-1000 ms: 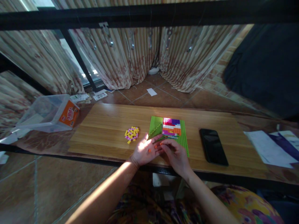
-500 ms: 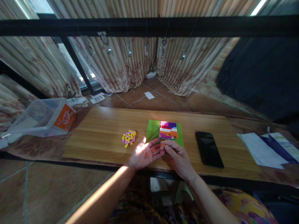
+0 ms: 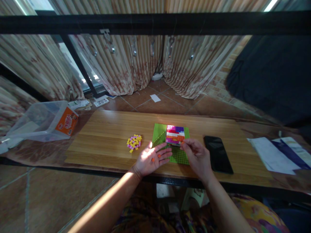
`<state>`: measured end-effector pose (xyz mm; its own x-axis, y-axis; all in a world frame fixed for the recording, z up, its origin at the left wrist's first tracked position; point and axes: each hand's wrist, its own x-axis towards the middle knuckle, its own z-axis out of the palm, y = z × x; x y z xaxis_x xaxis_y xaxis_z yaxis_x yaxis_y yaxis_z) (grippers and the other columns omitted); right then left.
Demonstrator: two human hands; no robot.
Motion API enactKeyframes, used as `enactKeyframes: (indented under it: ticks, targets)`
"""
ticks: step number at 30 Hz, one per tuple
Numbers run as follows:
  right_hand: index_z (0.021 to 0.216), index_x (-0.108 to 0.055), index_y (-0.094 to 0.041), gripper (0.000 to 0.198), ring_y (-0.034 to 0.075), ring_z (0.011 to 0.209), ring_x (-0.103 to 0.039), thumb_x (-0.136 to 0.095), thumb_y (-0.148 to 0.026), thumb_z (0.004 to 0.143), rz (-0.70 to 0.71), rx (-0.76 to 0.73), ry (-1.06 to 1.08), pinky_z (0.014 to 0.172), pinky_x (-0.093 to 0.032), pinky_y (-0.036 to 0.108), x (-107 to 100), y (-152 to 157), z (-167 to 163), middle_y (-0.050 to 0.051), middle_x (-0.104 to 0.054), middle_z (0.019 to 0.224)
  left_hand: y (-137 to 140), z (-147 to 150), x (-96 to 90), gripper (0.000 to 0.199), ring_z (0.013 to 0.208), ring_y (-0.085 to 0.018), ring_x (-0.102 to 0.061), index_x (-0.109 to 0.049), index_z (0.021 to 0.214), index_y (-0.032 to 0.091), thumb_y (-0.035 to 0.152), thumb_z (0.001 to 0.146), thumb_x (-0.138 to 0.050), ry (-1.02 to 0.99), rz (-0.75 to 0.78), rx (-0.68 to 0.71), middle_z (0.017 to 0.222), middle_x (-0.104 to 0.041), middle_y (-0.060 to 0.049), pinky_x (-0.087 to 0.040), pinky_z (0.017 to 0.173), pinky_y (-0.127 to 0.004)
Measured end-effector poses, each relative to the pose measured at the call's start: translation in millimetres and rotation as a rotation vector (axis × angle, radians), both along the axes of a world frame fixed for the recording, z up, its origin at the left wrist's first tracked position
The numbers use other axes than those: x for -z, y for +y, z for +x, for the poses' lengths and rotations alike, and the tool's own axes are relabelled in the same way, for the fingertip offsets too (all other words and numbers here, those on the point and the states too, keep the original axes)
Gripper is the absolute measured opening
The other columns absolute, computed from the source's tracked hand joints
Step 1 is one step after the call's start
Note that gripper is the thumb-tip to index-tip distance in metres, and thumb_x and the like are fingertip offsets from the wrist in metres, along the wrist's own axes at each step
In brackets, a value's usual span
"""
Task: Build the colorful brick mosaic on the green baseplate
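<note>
My left hand (image 3: 151, 159) lies palm up with its fingers spread, and a couple of small orange bricks (image 3: 155, 158) rest on it. My right hand (image 3: 198, 157) pinches an orange brick (image 3: 182, 142) at the lower right corner of a block of coloured bricks (image 3: 173, 132). That block shows pink, red, purple, white and orange rows. Beneath it is a green studded baseplate (image 3: 178, 157), partly covered by my hands. Whether the pinched brick touches the block, I cannot tell.
A loose pile of yellow and pink bricks (image 3: 134, 143) lies left of the baseplate on the wooden board (image 3: 104, 139). To the right is a black phone (image 3: 218, 154), with papers (image 3: 272, 156) beyond it. A clear plastic bin (image 3: 41, 121) stands far left.
My right hand has moved right, away from my left palm, carrying an orange brick to the block's lower right corner. My left hand has stayed nearly in place.
</note>
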<state>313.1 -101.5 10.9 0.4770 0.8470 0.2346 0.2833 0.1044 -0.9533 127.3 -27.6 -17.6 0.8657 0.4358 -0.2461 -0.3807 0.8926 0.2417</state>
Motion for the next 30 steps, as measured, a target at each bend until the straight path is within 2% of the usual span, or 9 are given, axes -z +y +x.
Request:
enactKeyframes:
  ticks: [3, 7, 12, 15, 18, 24, 30]
  targets:
    - [0.105, -0.064, -0.021, 0.029, 0.018, 0.076, -0.065, -0.057, -0.039, 0.084, 0.001, 0.112, -0.201, 0.072, -0.053, 0.034, -0.9, -1.7, 14.7, 0.006, -0.069, 0.092, -0.4, -0.5, 1.0, 0.065, 0.114, -0.029, -0.056, -0.038, 0.138, 0.009, 0.052, 0.092, -0.026, -0.012, 0.013, 0.002, 0.125, -0.056, -0.022, -0.035, 0.098, -0.044]
    - [0.102, -0.066, -0.02, 0.027, 0.019, 0.078, -0.066, -0.054, -0.038, 0.087, -0.001, 0.148, -0.359, 0.071, -0.053, 0.032, -6.9, -5.1, 23.2, 0.006, -0.07, 0.091, -0.9, -0.9, 2.4, 0.065, 0.114, -0.028, -0.056, -0.039, 0.138, 0.009, 0.053, 0.092, -0.025, -0.018, 0.02, 0.005, 0.126, -0.056, -0.022, -0.035, 0.099, -0.044]
    - [0.097, -0.066, -0.021, 0.022, 0.019, 0.081, -0.065, -0.051, -0.034, 0.088, 0.002, 0.11, -0.47, 0.076, -0.053, 0.034, -5.6, -3.8, 21.3, 0.006, -0.07, 0.092, -0.2, -0.4, 2.7, 0.066, 0.112, -0.029, -0.057, -0.038, 0.139, 0.008, 0.052, 0.092, -0.026, -0.027, -0.001, 0.0, 0.124, -0.057, -0.023, -0.036, 0.097, -0.044]
    - [0.096, -0.068, -0.023, 0.02, 0.021, 0.092, -0.062, -0.051, -0.032, 0.088, 0.035, 0.053, -0.527, 0.085, -0.05, 0.038, -1.9, -0.4, 17.7, 0.006, -0.066, 0.099, 0.0, -0.1, 1.8, 0.065, 0.111, -0.029, -0.057, -0.036, 0.14, 0.007, 0.051, 0.092, -0.027, -0.038, -0.012, -0.003, 0.123, -0.058, -0.023, -0.037, 0.096, -0.044]
    - [0.094, -0.069, -0.025, 0.019, 0.023, 0.103, -0.057, -0.053, -0.032, 0.087, 0.032, 0.053, -0.563, 0.092, -0.046, 0.042, 4.6, 3.9, 16.1, 0.007, -0.062, 0.107, -0.1, 0.0, 0.3, 0.065, 0.111, -0.028, -0.057, -0.035, 0.14, 0.007, 0.051, 0.092, -0.028, -0.031, -0.012, -0.003, 0.122, -0.058, -0.023, -0.037, 0.096, -0.044]
    - [0.092, -0.071, -0.023, 0.018, 0.023, 0.106, -0.054, -0.055, -0.03, 0.086, 0.008, 0.074, -0.563, 0.092, -0.045, 0.043, 19.5, 9.6, 20.0, 0.009, -0.057, 0.113, -0.3, -0.1, -0.9, 0.067, 0.111, -0.028, -0.057, -0.039, 0.137, 0.008, 0.054, 0.091, -0.026, 0.009, 0.011, -0.002, 0.123, -0.058, -0.022, -0.036, 0.097, -0.044]
    - [0.09, -0.071, -0.022, 0.019, 0.023, 0.106, -0.054, -0.055, -0.032, 0.086, 0.012, 0.074, -0.49, 0.093, -0.044, 0.042, 18.2, 8.8, 20.7, 0.009, -0.057, 0.112, -0.5, -0.2, -0.4, 0.067, 0.111, -0.028, -0.057, -0.041, 0.136, 0.008, 0.055, 0.091, -0.026, 0.003, 0.028, 0.004, 0.123, -0.057, -0.022, -0.035, 0.098, -0.043]
